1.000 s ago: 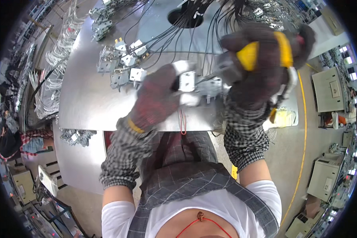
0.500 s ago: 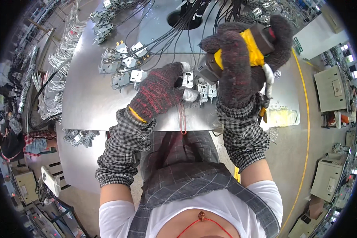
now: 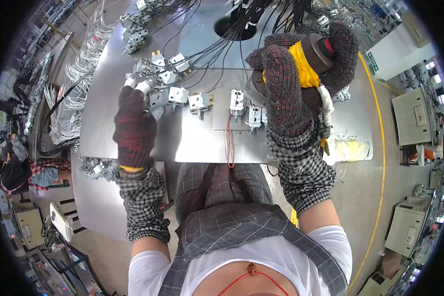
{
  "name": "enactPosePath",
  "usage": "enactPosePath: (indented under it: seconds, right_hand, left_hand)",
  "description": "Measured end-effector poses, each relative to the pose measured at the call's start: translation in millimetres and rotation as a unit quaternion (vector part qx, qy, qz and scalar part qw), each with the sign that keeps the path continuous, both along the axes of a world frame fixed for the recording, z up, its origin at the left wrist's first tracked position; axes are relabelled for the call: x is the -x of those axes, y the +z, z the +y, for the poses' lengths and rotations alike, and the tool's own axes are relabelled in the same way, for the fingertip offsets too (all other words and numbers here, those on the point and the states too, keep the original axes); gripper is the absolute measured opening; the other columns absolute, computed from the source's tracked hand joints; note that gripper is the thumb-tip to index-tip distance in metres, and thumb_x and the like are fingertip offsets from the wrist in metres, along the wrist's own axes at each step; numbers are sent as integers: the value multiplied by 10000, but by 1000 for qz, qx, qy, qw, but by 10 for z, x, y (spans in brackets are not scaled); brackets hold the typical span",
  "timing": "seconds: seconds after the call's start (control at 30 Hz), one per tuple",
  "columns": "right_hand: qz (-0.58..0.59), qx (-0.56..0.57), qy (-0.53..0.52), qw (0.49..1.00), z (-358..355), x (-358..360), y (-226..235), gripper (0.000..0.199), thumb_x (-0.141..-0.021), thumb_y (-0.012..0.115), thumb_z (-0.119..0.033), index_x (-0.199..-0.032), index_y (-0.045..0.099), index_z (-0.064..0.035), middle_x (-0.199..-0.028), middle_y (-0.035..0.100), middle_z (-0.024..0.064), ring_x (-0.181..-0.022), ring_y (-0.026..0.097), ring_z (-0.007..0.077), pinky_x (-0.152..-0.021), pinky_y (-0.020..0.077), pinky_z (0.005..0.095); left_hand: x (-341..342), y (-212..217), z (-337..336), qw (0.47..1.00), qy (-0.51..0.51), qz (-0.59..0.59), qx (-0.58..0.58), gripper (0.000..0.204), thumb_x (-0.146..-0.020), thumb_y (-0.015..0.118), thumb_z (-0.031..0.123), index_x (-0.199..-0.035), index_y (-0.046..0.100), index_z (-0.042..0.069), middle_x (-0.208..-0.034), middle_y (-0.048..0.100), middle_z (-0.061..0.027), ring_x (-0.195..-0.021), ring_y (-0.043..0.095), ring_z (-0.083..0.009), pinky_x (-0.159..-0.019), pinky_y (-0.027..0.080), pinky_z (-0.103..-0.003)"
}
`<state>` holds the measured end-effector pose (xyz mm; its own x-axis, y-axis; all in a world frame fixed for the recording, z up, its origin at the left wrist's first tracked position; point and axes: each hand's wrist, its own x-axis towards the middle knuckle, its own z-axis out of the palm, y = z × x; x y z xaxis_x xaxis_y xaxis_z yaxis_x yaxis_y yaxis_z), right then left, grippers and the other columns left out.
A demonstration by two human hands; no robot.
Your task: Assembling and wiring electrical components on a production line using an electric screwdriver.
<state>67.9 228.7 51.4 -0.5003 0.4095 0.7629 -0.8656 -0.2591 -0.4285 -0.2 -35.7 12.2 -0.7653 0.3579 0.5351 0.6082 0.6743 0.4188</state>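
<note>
My left hand [image 3: 134, 123], in a dark red-flecked knit glove with white-taped fingertips, reaches into a cluster of small metal switch-like parts [image 3: 166, 77] at the left of the steel table. Its fingers are stretched and apart, beside a metal part [image 3: 156, 99] at the cluster's near edge. In my right hand [image 3: 288, 93], gloved alike, is a dark power tool [image 3: 316, 54] wrapped with yellow tape. Below the tool lie white-faced metal parts [image 3: 254, 116], partly hidden by it. Another such part [image 3: 237, 101] stands on a flat plate, a red cord loop [image 3: 230, 143] hanging beneath.
Black cables [image 3: 241, 22] run across the table from around a round hole [image 3: 235, 29]. Bundles of white wires [image 3: 66, 111] hang at the left. More metal parts [image 3: 99, 168] lie on a lower surface. A yellow-lit clear tray or bag [image 3: 350, 148] sits at the right edge.
My left hand has left the parts at the middle and moved left to the cluster. A metal part now shows between the cluster and the plate. The right hand keeps holding the tool.
</note>
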Motion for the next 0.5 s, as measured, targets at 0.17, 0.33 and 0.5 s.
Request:
enactPosePath:
  seconds: [0.17, 0.33, 0.5]
  right_hand:
    - [-14, 97, 267, 959, 207, 332, -454, 522, -917, 606, -316, -1351, 438, -80, -1184, 596, 187, -990, 658, 269, -820, 578, 410]
    - [-25, 185, 502, 844, 442, 341, -535, 635, -906, 591, -524, -1300, 511, -32, -1233, 606, 156, -1060, 648, 226, -901, 548, 378]
    - [-247, 255, 213, 910, 418, -209, -208, 453, -982, 544, -243, -1337, 389, -7, -1124, 592, 234, -926, 670, 310, -734, 609, 429]
  left_hand:
    - [-283, 277, 251, 804, -277, -363, -380, 606, -777, 755, 65, -1316, 492, -27, -1101, 632, -143, -965, 645, -230, -849, 554, -367]
    - [-282, -57, 537, 884, -269, -350, -152, 608, -780, 779, 182, -1297, 521, -7, -1192, 612, -137, -977, 640, -191, -825, 539, -326]
    - [-345, -248, 575, 936, -287, -201, -39, 602, -780, 783, 162, -1318, 519, 102, -1130, 614, -154, -931, 652, -291, -772, 535, -366]
